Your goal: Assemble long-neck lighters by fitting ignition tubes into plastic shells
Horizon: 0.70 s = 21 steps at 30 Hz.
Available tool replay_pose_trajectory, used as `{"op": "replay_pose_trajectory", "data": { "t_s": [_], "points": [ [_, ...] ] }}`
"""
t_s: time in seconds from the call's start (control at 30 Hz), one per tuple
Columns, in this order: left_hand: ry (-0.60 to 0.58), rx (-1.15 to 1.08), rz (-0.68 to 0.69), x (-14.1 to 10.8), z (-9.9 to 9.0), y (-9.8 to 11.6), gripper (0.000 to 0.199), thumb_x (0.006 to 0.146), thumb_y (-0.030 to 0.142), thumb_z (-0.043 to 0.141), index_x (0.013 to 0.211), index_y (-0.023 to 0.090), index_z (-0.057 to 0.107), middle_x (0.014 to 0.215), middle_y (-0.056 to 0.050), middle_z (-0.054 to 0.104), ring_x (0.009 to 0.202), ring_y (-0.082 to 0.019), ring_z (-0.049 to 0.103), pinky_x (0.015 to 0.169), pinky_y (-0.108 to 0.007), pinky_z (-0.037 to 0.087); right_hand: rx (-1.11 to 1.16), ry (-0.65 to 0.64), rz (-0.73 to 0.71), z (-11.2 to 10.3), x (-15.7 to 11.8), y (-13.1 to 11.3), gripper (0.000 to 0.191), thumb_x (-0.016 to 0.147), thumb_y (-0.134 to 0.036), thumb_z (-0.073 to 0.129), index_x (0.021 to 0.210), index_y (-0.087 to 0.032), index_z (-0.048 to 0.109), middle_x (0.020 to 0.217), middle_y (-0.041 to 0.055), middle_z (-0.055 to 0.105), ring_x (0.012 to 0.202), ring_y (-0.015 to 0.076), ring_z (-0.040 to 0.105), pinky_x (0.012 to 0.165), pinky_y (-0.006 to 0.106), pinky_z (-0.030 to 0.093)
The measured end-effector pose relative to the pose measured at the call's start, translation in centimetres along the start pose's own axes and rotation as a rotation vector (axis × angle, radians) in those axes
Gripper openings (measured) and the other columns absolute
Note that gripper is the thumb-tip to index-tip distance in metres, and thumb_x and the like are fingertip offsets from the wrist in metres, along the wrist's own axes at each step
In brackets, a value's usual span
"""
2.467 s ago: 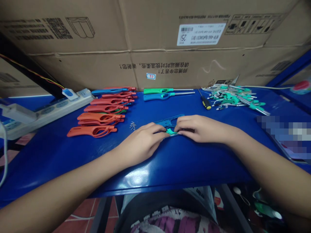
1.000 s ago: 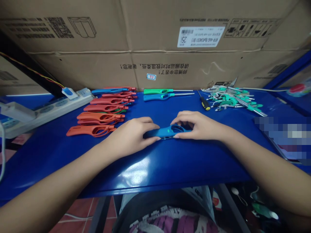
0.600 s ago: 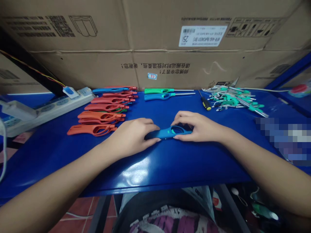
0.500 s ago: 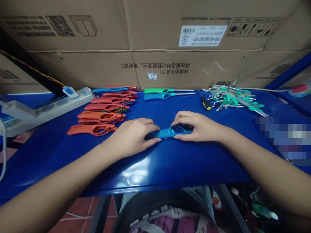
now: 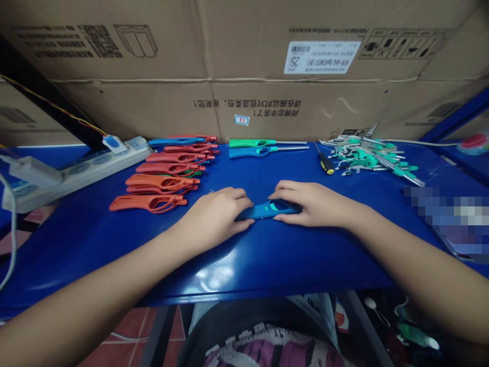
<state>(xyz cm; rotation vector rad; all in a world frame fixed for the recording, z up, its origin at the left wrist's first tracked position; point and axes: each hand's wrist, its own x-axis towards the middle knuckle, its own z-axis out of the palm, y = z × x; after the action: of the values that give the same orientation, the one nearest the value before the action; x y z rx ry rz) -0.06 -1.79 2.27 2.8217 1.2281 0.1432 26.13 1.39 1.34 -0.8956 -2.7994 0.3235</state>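
The left hand [image 5: 216, 216] grasps the left end of a blue lighter body [image 5: 261, 210], thumb at its near edge and fingers at its far edge. The right hand [image 5: 315, 203] pinches the same body at its right end, around the trigger loop. The body lies lengthwise between the two hands, over the middle of a glossy blue table [image 5: 267, 270], and a bit of teal shows inside the loop. Whether it touches the tabletop cannot be told.

Just beyond the left hand, a few small screws [image 5: 212, 192] are partly visible. To the left, red and orange lighter casings [image 5: 143, 203] lie in a column running from near to far, with a blue casing [image 5: 175, 141] at the far end. Left of them, a white power strip [image 5: 86, 171] slants across the table with plugs in it.

At the far middle, a green-handled lighter [image 5: 252, 143] and a blue-handled lighter [image 5: 250, 152] lie side by side, their metal barrels pointing right. A black and yellow screwdriver [image 5: 326, 163] lies right of them, near a tangled heap of teal lighter inserts [image 5: 367, 155] with metal tubes and wires. A large cardboard box [image 5: 248, 61] stands behind everything, its printing upside down.
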Motion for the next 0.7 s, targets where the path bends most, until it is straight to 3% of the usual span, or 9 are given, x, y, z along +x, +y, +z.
{"op": "replay_pose_trajectory", "data": {
  "t_s": [0.17,0.4,0.57,0.7],
  "points": [
    [0.023,0.093,0.029,0.1,0.3,0.3,0.018,0.092,0.025,0.065,0.107,0.016,0.069,0.104,-0.007,0.069,0.097,-0.028,0.066,0.076,-0.036,0.054,-0.187,0.009,-0.077,0.2,0.1,-0.7,0.029,0.096,-0.035,0.058,0.115,-0.016,0.068,0.109,0.0098,0.068,0.085,0.0211,0.066,0.067,0.03,0.046],
    [0.097,-0.122,0.058,0.2,1.0,-0.2,0.022,0.102,0.03,0.052,0.109,0.015,0.067,0.097,-0.007,0.068,0.092,-0.023,0.066,0.079,-0.034,0.053,-0.192,0.08,-0.144,0.3,-0.1,-0.3,0.034,0.105,-0.036,0.043,0.088,-0.015,0.063,0.083,0.0059,0.063,0.068,0.0156,0.055,0.064,0.028,0.041],
    [0.163,-0.184,0.062,0.2,1.1,-0.4,0.02,0.101,0.028,0.053,0.109,0.015,0.067,0.098,-0.008,0.067,0.091,-0.023,0.065,0.081,-0.034,0.053,-0.2,0.124,-0.108,0.1,-0.1,-0.1,0.034,0.105,-0.037,0.043,0.093,-0.015,0.066,0.086,0.0065,0.065,0.072,0.0161,0.059,0.064,0.028,0.042],
    [0.33,-0.257,0.081,0.4,0.9,-0.8,0.028,0.101,0.036,0.057,0.118,0.016,0.064,0.103,-0.008,0.069,0.091,-0.02,0.066,0.082,-0.031,0.054,-0.178,0.169,-0.036,-0.6,-0.2,0.3,0.032,0.104,-0.036,0.046,0.101,-0.015,0.069,0.091,0.0076,0.068,0.077,0.0178,0.065,0.065,0.028,0.045]
  ]
}}
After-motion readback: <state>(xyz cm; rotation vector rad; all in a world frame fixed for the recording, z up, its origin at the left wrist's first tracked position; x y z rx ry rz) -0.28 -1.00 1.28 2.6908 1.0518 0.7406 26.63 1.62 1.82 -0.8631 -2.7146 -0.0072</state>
